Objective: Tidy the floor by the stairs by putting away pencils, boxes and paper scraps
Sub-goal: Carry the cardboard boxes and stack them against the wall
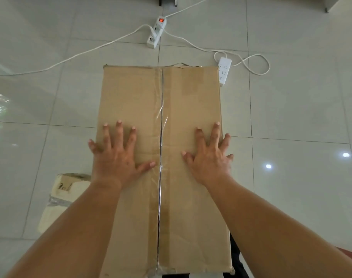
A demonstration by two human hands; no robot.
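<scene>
i am pressing both hands flat on the box (189,101), which is lying on the tiled floor (291,117) straight in front of me with its two flaps closed along a taped middle seam (161,121). my left hand (119,155) is resting on the left flap, its grip spread wide, the thumb pointing toward the seam. my right hand (209,157) is lying on the right flap near the edge, grip spread too, clasping nothing. a smaller torn box (58,199) is sitting on the floor just left of my left forearm. beyond the box, a power strip (224,71) is lying beside its far right corner, and a second strip (156,33) with a lit red switch is lying farther off, white cords (86,51) trailing across the tiles.
</scene>
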